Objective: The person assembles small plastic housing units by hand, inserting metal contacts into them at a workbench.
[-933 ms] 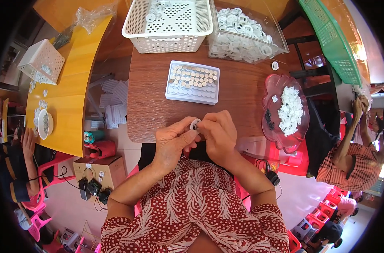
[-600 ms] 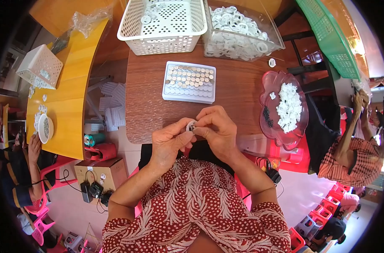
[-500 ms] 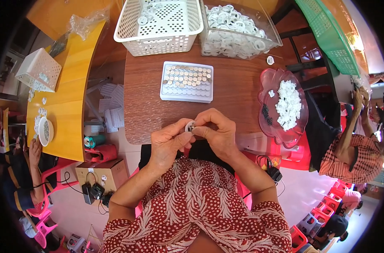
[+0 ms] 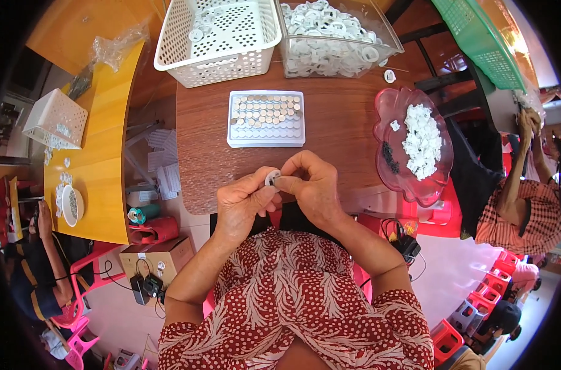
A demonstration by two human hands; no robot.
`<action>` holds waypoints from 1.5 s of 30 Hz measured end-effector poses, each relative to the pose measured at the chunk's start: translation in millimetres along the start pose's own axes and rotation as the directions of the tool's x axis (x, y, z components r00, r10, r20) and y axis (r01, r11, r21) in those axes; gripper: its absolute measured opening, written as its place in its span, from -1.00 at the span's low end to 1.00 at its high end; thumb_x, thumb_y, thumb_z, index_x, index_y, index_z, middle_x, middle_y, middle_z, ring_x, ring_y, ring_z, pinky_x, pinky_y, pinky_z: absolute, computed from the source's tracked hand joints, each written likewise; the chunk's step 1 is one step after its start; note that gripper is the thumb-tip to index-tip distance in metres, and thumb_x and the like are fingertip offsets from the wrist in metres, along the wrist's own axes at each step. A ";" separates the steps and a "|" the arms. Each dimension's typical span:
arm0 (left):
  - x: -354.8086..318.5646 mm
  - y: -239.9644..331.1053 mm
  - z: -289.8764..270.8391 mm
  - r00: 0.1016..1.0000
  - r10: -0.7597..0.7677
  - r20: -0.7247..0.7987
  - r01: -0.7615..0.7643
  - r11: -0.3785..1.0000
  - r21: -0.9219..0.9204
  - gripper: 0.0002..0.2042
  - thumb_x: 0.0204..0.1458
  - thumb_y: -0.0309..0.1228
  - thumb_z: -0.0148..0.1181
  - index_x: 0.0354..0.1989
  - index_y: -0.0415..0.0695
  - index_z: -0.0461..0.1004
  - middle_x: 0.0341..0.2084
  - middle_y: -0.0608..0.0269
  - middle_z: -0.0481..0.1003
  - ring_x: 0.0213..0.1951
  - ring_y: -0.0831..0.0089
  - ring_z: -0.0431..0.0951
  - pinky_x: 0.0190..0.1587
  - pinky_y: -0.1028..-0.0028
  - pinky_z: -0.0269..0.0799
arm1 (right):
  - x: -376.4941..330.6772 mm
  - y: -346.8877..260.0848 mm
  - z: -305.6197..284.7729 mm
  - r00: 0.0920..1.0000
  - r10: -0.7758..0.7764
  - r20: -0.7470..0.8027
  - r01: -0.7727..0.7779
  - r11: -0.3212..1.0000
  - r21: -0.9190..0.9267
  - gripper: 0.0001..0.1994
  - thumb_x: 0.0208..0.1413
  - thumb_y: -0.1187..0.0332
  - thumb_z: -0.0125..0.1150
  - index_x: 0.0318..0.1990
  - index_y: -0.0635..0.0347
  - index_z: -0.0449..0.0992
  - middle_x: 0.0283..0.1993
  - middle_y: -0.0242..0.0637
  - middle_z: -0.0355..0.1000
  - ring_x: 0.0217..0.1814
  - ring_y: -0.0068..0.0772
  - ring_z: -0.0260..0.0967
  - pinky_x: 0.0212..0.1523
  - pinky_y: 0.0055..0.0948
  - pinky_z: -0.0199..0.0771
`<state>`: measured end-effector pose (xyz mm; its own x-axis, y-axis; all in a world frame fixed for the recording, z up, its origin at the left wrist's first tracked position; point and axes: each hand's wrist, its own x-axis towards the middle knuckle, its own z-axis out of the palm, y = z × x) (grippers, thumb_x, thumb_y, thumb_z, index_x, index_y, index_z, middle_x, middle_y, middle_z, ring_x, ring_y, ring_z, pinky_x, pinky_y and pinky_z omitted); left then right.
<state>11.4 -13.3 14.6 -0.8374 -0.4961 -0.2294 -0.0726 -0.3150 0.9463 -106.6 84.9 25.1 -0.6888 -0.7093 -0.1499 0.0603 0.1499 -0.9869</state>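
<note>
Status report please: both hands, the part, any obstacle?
Left hand and right hand pinch one small white ring together. Above brown table edge. Nothing between hands and slotted tray.

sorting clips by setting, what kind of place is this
Probably a small hand-assembly workshop. Both hands, left hand and right hand, pinch a small white ring; a clear bin of white rings and a tray of small discs sit on the brown table.

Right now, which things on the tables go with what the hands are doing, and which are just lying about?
With the work:
- left hand and right hand, pinching a small white ring
- tray of round metal pieces
- pink dish of white pieces
- clear bin of white rings

Lying about:
- white basket
- green basket
- cardboard box
</note>
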 end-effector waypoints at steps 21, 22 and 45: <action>5.8 -8.7 3.1 0.987 0.150 -0.051 -0.150 0.989 0.002 -0.70 0.05 -0.51 0.13 -0.02 -0.26 0.43 -0.32 0.27 0.48 -0.45 0.69 0.44 -0.50 0.75 0.32 | 3.5 10.3 11.1 0.999 -0.047 -0.025 0.049 0.995 0.088 -0.93 -0.03 0.60 0.15 -0.36 0.32 0.41 -0.48 -0.37 0.41 -0.49 -0.69 0.35 -0.50 -0.69 0.39; 6.1 -8.8 2.8 0.988 0.143 -0.063 -0.144 0.990 -0.003 -0.71 0.05 -0.50 0.12 -0.02 -0.27 0.43 -0.35 0.28 0.48 -0.46 0.69 0.43 -0.51 0.75 0.32 | 3.9 11.4 11.0 0.998 -0.047 -0.028 0.050 0.995 0.087 -0.93 -0.03 0.60 0.15 -0.36 0.32 0.41 -0.48 -0.37 0.41 -0.49 -0.69 0.35 -0.50 -0.69 0.39; 6.4 -7.1 -2.5 0.993 0.074 -0.091 -0.088 0.984 -0.155 -0.70 0.11 -0.55 -0.01 0.03 -0.30 0.38 -0.42 0.21 0.49 -0.52 0.63 0.43 -0.50 0.70 0.31 | 0.5 8.4 18.4 0.996 -0.072 -0.051 0.079 0.985 0.150 -0.91 0.01 0.51 0.21 -0.37 0.32 0.42 -0.50 -0.47 0.38 -0.52 -0.80 0.25 -0.56 -0.75 0.28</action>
<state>7.9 -16.2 5.8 -0.7877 -0.5897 -0.1782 0.0861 -0.3918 0.9160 -93.2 73.2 15.6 -0.7275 -0.6821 -0.0747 0.1133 -0.0120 -0.9935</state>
